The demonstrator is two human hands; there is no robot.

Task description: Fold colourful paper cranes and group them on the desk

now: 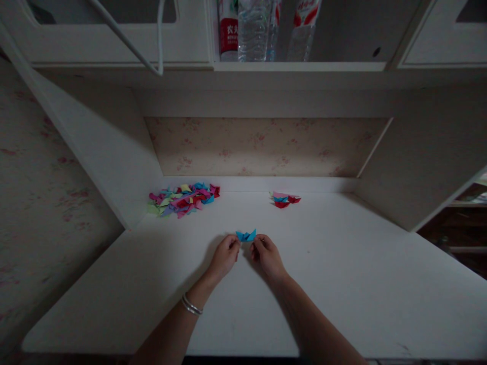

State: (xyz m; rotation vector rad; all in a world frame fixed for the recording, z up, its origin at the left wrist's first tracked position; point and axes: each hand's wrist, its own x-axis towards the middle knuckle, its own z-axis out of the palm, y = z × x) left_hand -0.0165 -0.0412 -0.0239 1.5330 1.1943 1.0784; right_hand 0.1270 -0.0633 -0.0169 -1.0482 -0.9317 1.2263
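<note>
Between my two hands, just over the white desk (243, 304), is a small blue folded paper boat (246, 236). My left hand (225, 253) pinches its left end, and my right hand (267, 253) pinches its right end. The fingertips of both hands are closed on the paper, with the other fingers curled in. Further back on the left lies a heap of colourful folded papers (184, 199) in pink, red, blue, green and purple. Behind and to the right of my hands sits a smaller group of folded paper boats (283, 199) in pink, blue and red.
Above the desk hangs a cabinet with several plastic bottles (253, 33) on its open shelf. A white cable (129, 45) dangles in front of the left cabinet door. White side panels (102, 147) and a floral back wall (258, 147) enclose the desk.
</note>
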